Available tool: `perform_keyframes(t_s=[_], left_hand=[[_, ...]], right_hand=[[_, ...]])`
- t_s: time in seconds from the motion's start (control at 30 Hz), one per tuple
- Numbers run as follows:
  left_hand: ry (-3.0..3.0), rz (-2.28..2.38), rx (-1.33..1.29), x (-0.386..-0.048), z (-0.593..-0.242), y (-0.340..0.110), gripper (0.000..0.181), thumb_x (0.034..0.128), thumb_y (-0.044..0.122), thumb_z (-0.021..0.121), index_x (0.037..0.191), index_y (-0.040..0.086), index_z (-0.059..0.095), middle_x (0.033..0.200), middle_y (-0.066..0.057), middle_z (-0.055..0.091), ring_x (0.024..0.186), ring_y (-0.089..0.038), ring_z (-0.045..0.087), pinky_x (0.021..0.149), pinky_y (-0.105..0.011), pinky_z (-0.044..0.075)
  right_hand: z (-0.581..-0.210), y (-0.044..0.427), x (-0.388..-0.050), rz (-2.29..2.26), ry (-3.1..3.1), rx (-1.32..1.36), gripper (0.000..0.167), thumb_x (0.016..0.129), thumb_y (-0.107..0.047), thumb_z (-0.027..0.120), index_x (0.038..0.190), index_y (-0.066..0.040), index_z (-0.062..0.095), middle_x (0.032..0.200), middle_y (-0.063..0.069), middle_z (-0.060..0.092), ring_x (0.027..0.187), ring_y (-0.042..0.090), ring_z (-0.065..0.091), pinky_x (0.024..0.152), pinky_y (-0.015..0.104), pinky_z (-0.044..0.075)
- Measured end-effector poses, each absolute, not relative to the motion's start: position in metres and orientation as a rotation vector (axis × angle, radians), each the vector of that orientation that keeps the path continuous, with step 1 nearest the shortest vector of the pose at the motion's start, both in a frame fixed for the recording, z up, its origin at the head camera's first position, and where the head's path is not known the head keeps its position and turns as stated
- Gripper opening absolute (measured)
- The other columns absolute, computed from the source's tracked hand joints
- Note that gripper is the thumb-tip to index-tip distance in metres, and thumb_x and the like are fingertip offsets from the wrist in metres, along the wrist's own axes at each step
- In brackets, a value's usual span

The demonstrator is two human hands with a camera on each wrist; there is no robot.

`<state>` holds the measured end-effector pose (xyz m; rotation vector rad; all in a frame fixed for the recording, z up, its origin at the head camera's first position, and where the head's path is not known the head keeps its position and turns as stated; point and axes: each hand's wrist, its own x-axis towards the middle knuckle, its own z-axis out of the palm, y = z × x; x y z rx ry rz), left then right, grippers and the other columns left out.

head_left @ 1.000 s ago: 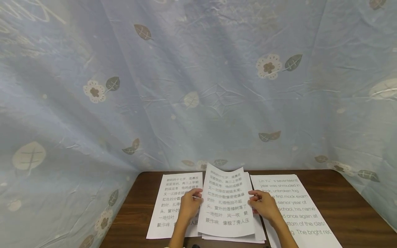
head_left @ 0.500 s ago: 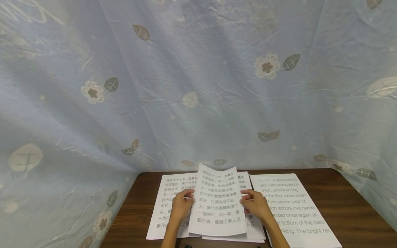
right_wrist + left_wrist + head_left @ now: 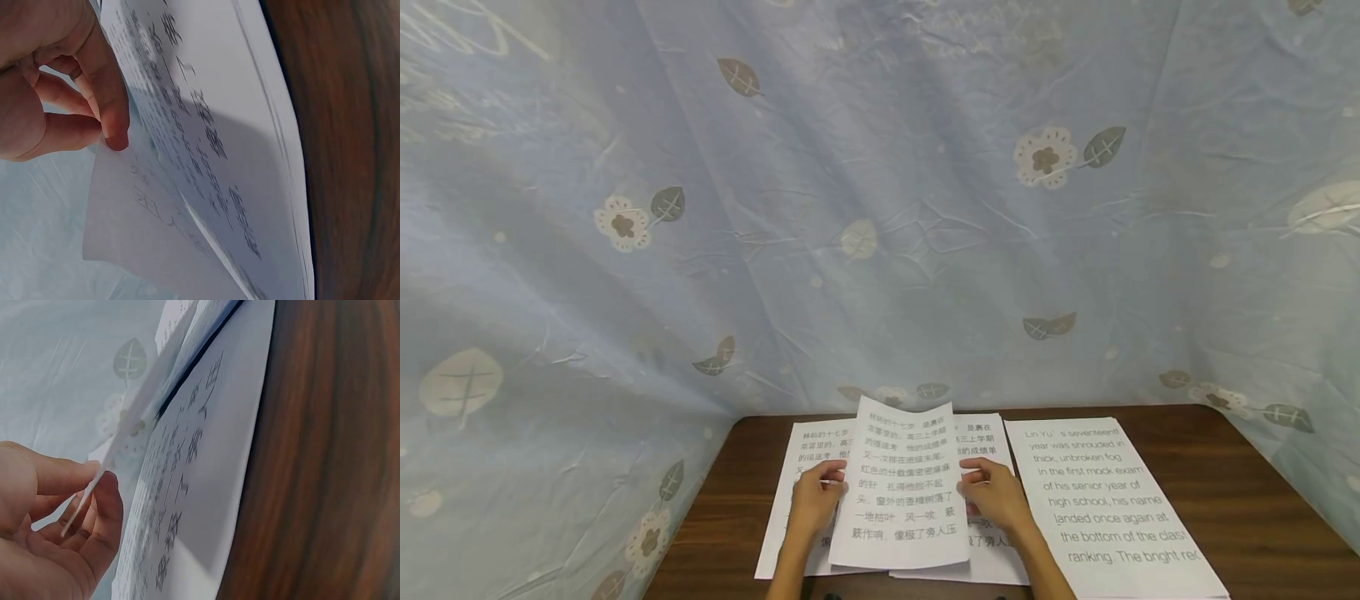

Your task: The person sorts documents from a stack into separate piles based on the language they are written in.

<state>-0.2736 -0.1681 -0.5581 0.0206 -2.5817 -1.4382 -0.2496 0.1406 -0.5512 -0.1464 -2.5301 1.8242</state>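
The fingers (image 3: 109,512) of my left hand (image 3: 817,497) and right hand (image 3: 997,498) pinch opposite edges of the lifted sheet (image 3: 898,492). It has moved leftward, baring more of the middle stack (image 3: 983,437) and covering more of the left page (image 3: 805,447); I judge the carry midway. The English page (image 3: 1105,500) lies rightward on the bench (image 3: 718,500).

White rectangular paper sheets (image 3: 898,492) bore dark print; the brown wooden tabletop (image 3: 1232,483) was dark-streaked; the pale-blue cloth (image 3: 925,300), flower-and-leaf patterned.
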Motion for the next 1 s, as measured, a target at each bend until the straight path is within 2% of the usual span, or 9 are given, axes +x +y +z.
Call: perform_keyframes(t_s=[0.47,1.0], left_hand=[[-2.566,-1.450,0.073,-0.271,-0.557,-0.200,0.033,0.0899,-0.003,0.073,0.122,-0.001,0.076,0.102,-0.012,0.076,0.083,-0.017,0.066,0.070,-0.022,0.052],[-2.542,-1.482,0.166,-0.268,-0.560,-0.242,0.032,0.0924,-0.004,0.069,0.124,-0.003,0.075,0.103,-0.015,0.074,0.089,-0.019,0.066,0.073,-0.021,0.050]], right_hand=[[-0.552,0.105,-0.250,1.921,-2.489,-0.114,0.048,0.092,-0.010,0.072,0.138,0.003,0.066,0.109,0.013,0.068,0.085,0.018,0.071,0.067,0.029,0.064],[-0.558,0.068,-0.253,2.008,-2.507,0.003,0.052,0.090,-0.005,0.072,0.140,0.005,0.064,0.110,0.013,0.070,0.084,0.017,0.071,0.071,0.029,0.065]])
